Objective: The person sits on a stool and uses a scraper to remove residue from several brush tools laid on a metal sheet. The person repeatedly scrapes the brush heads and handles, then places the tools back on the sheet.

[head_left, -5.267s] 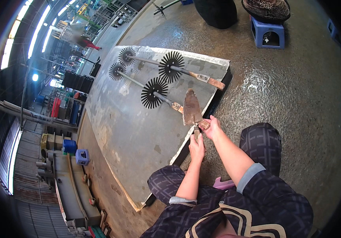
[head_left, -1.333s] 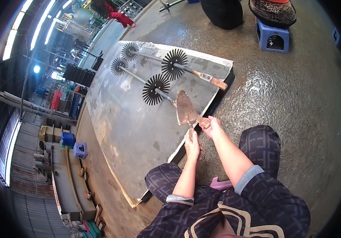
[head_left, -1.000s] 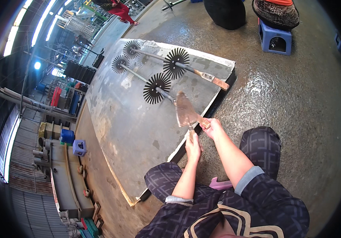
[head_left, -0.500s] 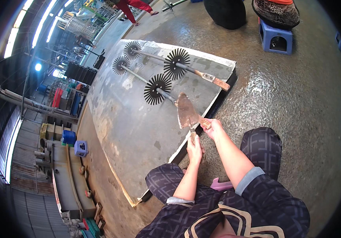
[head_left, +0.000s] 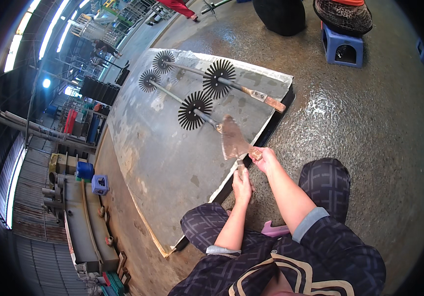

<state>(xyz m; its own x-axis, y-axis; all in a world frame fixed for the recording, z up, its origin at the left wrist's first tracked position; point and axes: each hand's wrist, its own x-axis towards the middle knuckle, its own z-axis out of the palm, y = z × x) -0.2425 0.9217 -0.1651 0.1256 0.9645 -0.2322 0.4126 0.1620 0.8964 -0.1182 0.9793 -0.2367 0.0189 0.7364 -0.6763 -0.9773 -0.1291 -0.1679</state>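
My left hand point(head_left: 242, 187) is closed round the handle of a trowel point(head_left: 233, 139), whose broad, rust-stained blade points away from me over a large grey slab. Next to it my right hand point(head_left: 266, 161) grips a short brownish piece point(head_left: 255, 153), pressed up to the trowel's blade near its base. What lies at the hidden end of that piece I cannot make out. Just beyond the blade, two rods with black slotted discs point(head_left: 195, 110) lie on the slab point(head_left: 158, 163). The farther rod ends in a rusty, wood-like grip point(head_left: 275, 104).
A blue plastic stool point(head_left: 341, 49) with a round basket point(head_left: 342, 17) on it stands far right, beside a black tub point(head_left: 280, 17). A pink stool point(head_left: 274, 229) shows under me. To the left are a metal tank point(head_left: 86, 232) and a blue bucket point(head_left: 85, 170).
The trowel's blade has shifted very slightly; both hands keep their grips. In the background, a person in red trousers has moved to the right.
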